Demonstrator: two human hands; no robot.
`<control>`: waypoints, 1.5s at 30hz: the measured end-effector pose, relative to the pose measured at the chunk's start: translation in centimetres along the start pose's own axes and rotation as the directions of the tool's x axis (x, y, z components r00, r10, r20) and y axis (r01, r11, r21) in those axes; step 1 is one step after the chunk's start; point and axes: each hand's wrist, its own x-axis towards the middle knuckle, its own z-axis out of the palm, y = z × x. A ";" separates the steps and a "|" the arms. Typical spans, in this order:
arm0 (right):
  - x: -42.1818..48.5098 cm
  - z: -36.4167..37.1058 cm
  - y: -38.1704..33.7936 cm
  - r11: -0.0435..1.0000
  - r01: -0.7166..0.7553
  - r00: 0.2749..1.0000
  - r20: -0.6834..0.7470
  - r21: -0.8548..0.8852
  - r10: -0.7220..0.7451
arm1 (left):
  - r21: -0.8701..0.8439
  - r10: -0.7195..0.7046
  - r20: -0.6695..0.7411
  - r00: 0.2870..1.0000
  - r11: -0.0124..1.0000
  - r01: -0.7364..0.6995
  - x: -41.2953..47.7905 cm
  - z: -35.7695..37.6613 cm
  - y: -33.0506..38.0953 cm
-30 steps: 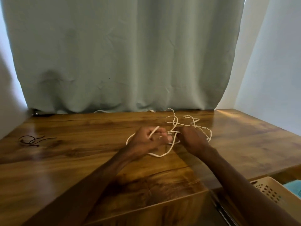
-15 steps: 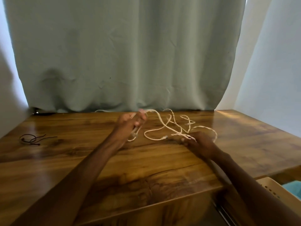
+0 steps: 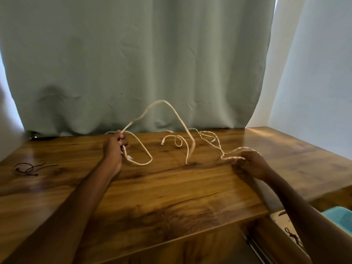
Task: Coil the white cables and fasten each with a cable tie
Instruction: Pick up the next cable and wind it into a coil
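1. Left hand (image 3: 114, 149) is curled tight round a white cable (image 3: 162, 101) near the back of the counter (image 3: 171, 197).
2. From that grip the white cable arches high in front of the curtain (image 3: 133, 63) and drops to the wood mid-counter. Another stretch loops on the surface just right of the hand.
3. Right hand (image 3: 253, 164) pinches a twisted cable (image 3: 230, 158) that trails back toward the curtain, well apart from the left hand.
4. Between the hands lies a loose cable end with a plug (image 3: 162, 144) and a small curl.
5. Dark ties (image 3: 28, 168) lie at the counter's far left, away from both hands.
6. Past the counter's right edge sit a beige basket (image 3: 280, 216) and a blue basket (image 3: 342, 220), partly hidden by the right forearm.
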 end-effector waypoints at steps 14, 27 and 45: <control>1.5 5.7 -12.1 0.980 0.197 0.972 0.137 -0.032 -0.191 | 0.272 0.093 -0.085 0.992 0.960 -0.067 -1.2 0.6 -0.6; -2.3 2.9 -16.3 0.775 0.040 0.955 0.204 0.631 -0.215 | 0.339 0.301 -0.240 0.923 0.917 -0.210 -1.0 0.7 0.0; -1.4 3.5 -22.7 0.876 0.410 0.825 -0.306 -0.255 -0.475 | 0.345 0.276 -0.049 0.960 0.907 -0.243 -1.9 1.5 -0.1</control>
